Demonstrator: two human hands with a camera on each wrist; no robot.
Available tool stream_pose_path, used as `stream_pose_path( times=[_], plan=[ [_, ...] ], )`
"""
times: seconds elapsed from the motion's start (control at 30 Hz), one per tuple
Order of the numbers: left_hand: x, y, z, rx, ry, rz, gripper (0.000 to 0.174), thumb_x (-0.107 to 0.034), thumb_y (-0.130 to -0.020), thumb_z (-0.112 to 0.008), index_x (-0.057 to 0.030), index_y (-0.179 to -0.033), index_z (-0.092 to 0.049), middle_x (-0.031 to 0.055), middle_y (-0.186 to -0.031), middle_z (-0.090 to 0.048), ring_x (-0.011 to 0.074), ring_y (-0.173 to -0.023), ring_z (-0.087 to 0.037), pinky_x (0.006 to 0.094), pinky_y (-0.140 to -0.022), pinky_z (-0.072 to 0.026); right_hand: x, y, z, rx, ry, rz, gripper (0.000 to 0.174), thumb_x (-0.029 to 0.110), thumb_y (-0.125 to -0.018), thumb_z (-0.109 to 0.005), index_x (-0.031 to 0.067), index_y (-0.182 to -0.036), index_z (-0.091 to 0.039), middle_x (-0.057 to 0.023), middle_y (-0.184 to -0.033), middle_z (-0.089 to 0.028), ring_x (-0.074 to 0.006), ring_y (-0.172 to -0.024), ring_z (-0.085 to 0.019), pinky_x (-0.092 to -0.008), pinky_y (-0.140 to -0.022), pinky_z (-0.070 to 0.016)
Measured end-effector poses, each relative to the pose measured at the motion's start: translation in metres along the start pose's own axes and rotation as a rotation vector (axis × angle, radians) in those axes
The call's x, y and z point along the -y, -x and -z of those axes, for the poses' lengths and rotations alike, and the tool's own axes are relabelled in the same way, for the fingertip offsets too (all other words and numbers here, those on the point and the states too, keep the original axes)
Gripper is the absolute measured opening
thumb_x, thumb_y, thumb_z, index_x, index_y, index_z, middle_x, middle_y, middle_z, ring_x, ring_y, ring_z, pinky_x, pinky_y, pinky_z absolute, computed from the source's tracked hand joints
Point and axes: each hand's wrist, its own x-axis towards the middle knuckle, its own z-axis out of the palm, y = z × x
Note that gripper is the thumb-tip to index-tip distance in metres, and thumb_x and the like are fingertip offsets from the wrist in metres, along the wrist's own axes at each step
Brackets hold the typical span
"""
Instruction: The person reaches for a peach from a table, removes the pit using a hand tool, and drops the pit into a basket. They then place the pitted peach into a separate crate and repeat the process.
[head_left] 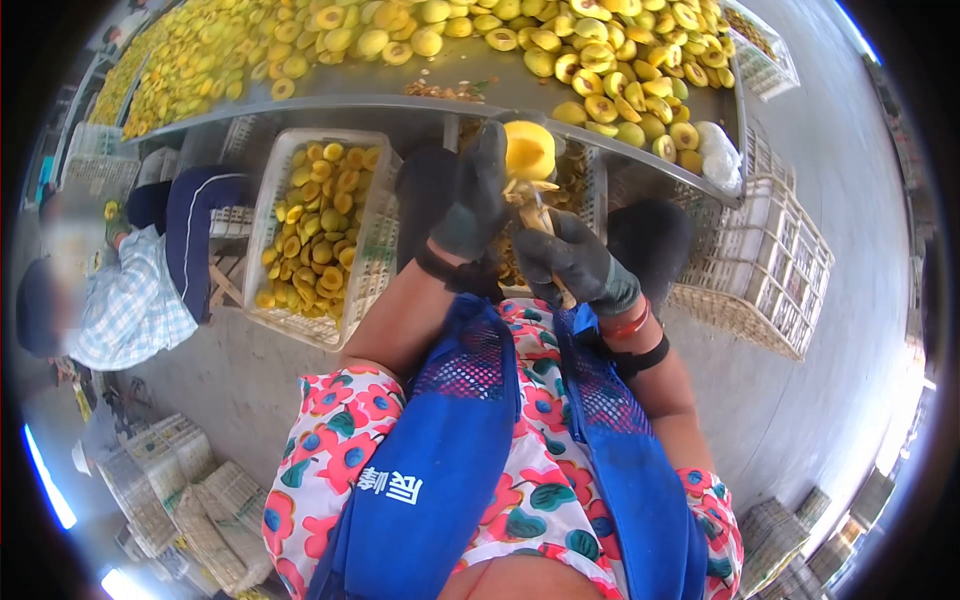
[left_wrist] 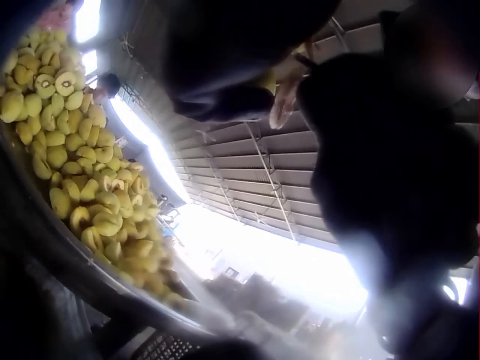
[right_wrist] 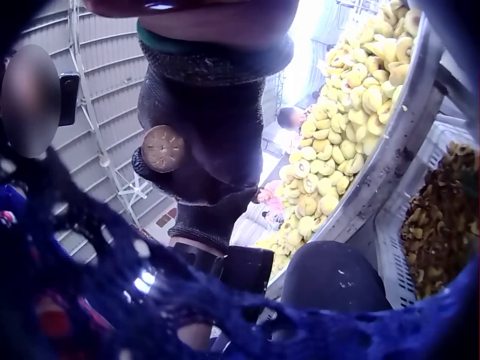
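In the head view my left hand (head_left: 475,195), in a dark glove, grips a yellow peach half (head_left: 528,152) at its side, above my lap. My gloved right hand (head_left: 575,262) holds a wooden-handled tool (head_left: 535,212), fingers curled round the handle. The tool's upper end meets the lower edge of the peach, with pale scraps around it; its tip is hidden. Down in the right wrist view, the handle's round butt (right_wrist: 163,148) sticks out of the dark glove. Both hands appear mostly as dark shapes in the left wrist view.
A metal table (head_left: 480,75) heaped with peach halves (head_left: 600,90) runs across the front. Left of my knees stands a white crate (head_left: 262,235) of peach halves. Another crate (right_wrist: 390,247) with brown bits is under the table edge. A seated person (head_left: 140,290) works at the left.
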Motion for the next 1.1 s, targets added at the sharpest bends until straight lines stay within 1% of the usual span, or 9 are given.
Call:
stream_pose_path(
  times=[0.03,0.13,0.27,0.3,0.43,0.57,0.73,0.93,1.1],
  plan=[
    [-0.005,-0.003,0.001,-0.087,0.168,0.112,0.042,-0.036,-0.099,-0.038,0.0002,-0.111,-0.055,0.0097,-0.098,-0.064,0.0163,-0.087,-0.061,0.0295,-0.077,-0.0491,-0.003,-0.002,-0.002,-0.058,-0.037,0.017,0.018,0.019,-0.094,-0.052,0.0016,-0.091,-0.055,-0.0029,-0.061,-0.052,-0.0093,-0.041,-0.046,-0.0236,-0.036,-0.0361],
    [-0.003,-0.010,0.019,-0.185,-0.118,-0.016,0.040,-0.035,-0.099,-0.039,0.0005,-0.108,-0.056,0.0081,-0.097,-0.064,0.0152,-0.086,-0.059,0.0287,-0.077,-0.0482,-0.015,-0.012,0.006,-0.192,-0.033,0.033,0.020,0.021,-0.094,-0.053,0.0021,-0.091,-0.055,-0.0021,-0.061,-0.052,-0.0080,-0.045,-0.047,-0.0240,-0.038,-0.0375],
    [0.025,-0.019,0.080,-0.279,-0.424,-0.160,0.038,-0.034,-0.097,-0.042,0.0011,-0.104,-0.057,0.0135,-0.096,-0.061,0.0210,-0.087,-0.058,0.0311,-0.077,-0.0468,-0.046,-0.035,0.033,-0.347,0.162,-0.043,0.022,0.025,-0.093,-0.054,0.0028,-0.091,-0.055,-0.0008,-0.060,-0.052,-0.0084,-0.043,-0.046,-0.0243,-0.039,-0.0372],
    [0.026,-0.021,0.101,-0.288,-0.554,-0.186,0.038,-0.034,-0.097,-0.043,0.0009,-0.105,-0.055,0.0182,-0.098,-0.061,0.0284,-0.090,-0.060,0.0352,-0.077,-0.0471,-0.044,-0.032,0.033,-0.343,0.131,-0.071,0.021,0.024,-0.093,-0.054,0.0029,-0.090,-0.055,-0.0004,-0.060,-0.052,-0.0085,-0.042,-0.046,-0.0241,-0.039,-0.0369],
    [0.022,-0.012,0.177,-0.457,-1.033,0.040,0.043,-0.037,-0.095,-0.045,0.0002,-0.116,-0.051,0.0222,-0.113,-0.059,0.0380,-0.107,-0.056,0.0436,-0.087,-0.0443,-0.044,-0.032,0.035,-0.348,0.138,-0.042,0.020,0.022,-0.093,-0.055,0.0032,-0.088,-0.055,0.0008,-0.057,-0.049,-0.0084,-0.040,-0.044,-0.0238,-0.038,-0.0357],
    [0.094,-0.015,0.273,-0.470,-1.339,0.101,0.056,-0.039,-0.092,-0.051,0.0019,-0.129,-0.046,0.0253,-0.126,-0.052,0.0389,-0.118,-0.048,0.0427,-0.099,-0.0374,-0.053,-0.034,0.041,-0.371,0.104,0.029,0.019,0.022,-0.093,-0.054,0.0027,-0.089,-0.055,0.0003,-0.056,-0.049,-0.0086,-0.040,-0.046,-0.0242,-0.037,-0.0363],
    [0.085,-0.076,0.203,-0.286,-1.185,-0.084,0.057,-0.039,-0.089,-0.054,0.0025,-0.127,-0.047,0.0278,-0.125,-0.051,0.0395,-0.119,-0.046,0.0427,-0.100,-0.0376,-0.057,-0.037,0.045,-0.319,0.136,0.000,0.018,0.022,-0.094,-0.055,0.0044,-0.089,-0.053,0.0000,-0.056,-0.049,-0.0078,-0.041,-0.046,-0.0242,-0.038,-0.0363],
    [0.129,-0.195,0.117,0.121,-1.158,-0.111,0.058,-0.042,-0.091,-0.051,-0.0064,-0.135,-0.041,0.0192,-0.133,-0.049,0.0359,-0.121,-0.048,0.0412,-0.101,-0.0388,-0.051,-0.038,0.052,-0.361,0.091,-0.042,0.015,0.019,-0.093,-0.056,0.0055,-0.088,-0.051,0.0012,-0.057,-0.049,-0.0063,-0.043,-0.045,-0.0227,-0.040,-0.0363],
    [0.175,-0.270,0.072,0.264,-1.430,0.234,0.062,-0.043,-0.090,-0.049,-0.0136,-0.142,-0.029,0.0188,-0.135,-0.046,0.0343,-0.118,-0.052,0.0450,-0.096,-0.0428,-0.049,-0.037,0.063,-0.440,0.018,-0.084,0.012,0.018,-0.093,-0.057,0.0070,-0.090,-0.052,0.0025,-0.059,-0.049,-0.0051,-0.045,-0.044,-0.0219,-0.041,-0.0358]
  ],
)
